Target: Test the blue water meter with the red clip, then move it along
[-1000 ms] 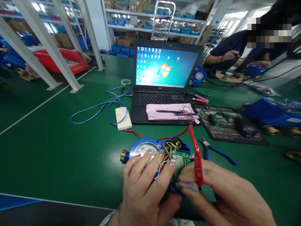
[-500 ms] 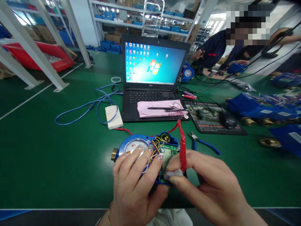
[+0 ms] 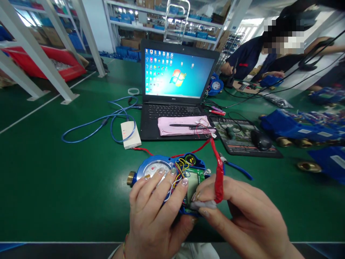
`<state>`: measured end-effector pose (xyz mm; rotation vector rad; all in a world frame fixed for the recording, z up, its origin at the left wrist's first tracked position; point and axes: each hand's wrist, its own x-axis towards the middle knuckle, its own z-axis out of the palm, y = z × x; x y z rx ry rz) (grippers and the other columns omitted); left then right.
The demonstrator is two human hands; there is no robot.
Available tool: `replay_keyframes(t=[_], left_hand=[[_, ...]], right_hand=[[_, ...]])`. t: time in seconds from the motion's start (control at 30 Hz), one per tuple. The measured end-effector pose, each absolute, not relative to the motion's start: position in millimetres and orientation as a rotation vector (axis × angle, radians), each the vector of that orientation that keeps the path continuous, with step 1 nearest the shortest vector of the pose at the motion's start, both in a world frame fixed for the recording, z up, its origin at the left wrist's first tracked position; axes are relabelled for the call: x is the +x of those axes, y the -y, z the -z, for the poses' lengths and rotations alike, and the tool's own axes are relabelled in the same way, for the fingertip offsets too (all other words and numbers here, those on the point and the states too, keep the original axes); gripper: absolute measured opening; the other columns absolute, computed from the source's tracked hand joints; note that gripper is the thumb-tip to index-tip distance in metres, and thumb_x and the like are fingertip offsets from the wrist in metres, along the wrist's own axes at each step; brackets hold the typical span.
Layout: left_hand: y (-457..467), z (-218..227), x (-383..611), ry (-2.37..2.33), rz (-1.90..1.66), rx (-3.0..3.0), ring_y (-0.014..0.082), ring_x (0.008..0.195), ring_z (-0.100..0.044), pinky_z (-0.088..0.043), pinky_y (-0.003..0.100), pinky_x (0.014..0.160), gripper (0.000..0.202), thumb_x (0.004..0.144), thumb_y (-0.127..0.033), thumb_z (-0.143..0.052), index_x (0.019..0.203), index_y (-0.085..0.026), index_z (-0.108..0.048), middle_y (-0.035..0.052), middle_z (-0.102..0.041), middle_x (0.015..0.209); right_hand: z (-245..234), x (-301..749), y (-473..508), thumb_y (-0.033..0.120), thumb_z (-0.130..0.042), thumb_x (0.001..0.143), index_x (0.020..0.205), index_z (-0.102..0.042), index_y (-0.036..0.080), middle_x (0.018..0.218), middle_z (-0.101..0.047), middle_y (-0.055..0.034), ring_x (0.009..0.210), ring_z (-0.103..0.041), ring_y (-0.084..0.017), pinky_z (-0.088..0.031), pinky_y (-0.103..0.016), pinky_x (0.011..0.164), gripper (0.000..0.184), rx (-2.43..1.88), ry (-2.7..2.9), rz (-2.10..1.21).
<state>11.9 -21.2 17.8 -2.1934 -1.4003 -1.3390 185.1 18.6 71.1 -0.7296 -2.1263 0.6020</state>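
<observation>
Our left hand (image 3: pixel 156 212) is clamped over the blue water meter (image 3: pixel 167 172) sitting on the green worktop (image 3: pixel 67 180) – our right hand (image 3: pixel 242 216), its grip pinched shut on a red clip lead (image 3: pixel 219 176), presses against the meter's circuit board (image 3: pixel 194 181).

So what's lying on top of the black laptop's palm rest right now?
A folded pink cloth covers the palm rest of the black laptop, with a dark pen and thin red wires on it. The touchpad beneath is hidden.

Red clip (image 3: pixel 219 180) slightly more tilted
</observation>
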Motion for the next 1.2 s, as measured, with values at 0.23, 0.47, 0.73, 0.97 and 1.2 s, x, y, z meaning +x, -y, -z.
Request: replay_keyframes(t=[0.23,0.47,0.73,0.97,1.2], left_hand=[[21.0,-16.7,13.1,1.405,1.319,-2.209,0.0232,0.11,-0.052,-0.031,0.037,0.1,0.027,0.096,-0.033,-0.047,0.11,-0.016,-0.062,0.0084,-0.061,0.112],[21.1,-16.9,13.0,1.412,1.362,-2.18,0.0236,0.109,-0.052,-0.03,0.037,0.1,0.029,0.097,-0.034,-0.045,0.109,-0.016,-0.063,0.0084,-0.061,0.111],[22.4,-18.7,12.8,1.421,1.342,-2.208,0.0225,0.11,-0.051,-0.028,0.036,0.103,0.029,0.097,-0.034,-0.044,0.111,-0.016,-0.062,0.0072,-0.061,0.113],[22.4,-19.0,10.7,1.406,1.33,-2.22,0.0227,0.111,-0.051,-0.029,0.036,0.102,0.029,0.096,-0.034,-0.045,0.111,-0.016,-0.062,0.0072,-0.06,0.114],[22.5,-19.0,12.8,1.419,1.326,-2.215,0.0221,0.112,-0.05,-0.029,0.036,0.101,0.028,0.096,-0.034,-0.046,0.111,-0.017,-0.062,0.0068,-0.06,0.115]], right_hand=[[-72.4,186.7,-15.9,0.01,-0.059,0.082,0.082,-0.06,0.017,0.074,-0.067,-0.0005,0.065,-0.063,-0.01,-0.053,-0.019,0.061,0.007,-0.713,2.18,-0.54],[-69.8,188.9,-12.1,0.018,-0.055,0.089,0.083,-0.057,0.016,0.073,-0.067,-0.0003,0.066,-0.063,-0.009,-0.054,-0.018,0.063,0.006,-0.702,2.249,-0.507],[-68.9,191.7,-14.5,0.013,-0.056,0.087,0.085,-0.058,0.015,0.075,-0.067,-0.0031,0.07,-0.064,-0.011,-0.054,-0.02,0.066,0.004,-0.672,2.23,-0.58],[-69.6,193.4,-12.8,0.015,-0.053,0.09,0.085,-0.059,0.015,0.072,-0.067,-0.002,0.068,-0.064,-0.009,-0.054,-0.017,0.066,0.008,-0.667,2.292,-0.502],[-73.8,190.7,-12.5,0.019,-0.051,0.092,0.084,-0.061,0.016,0.075,-0.069,-0.0008,0.068,-0.065,-0.007,-0.054,-0.012,0.071,0.013,-0.678,2.305,-0.337]])
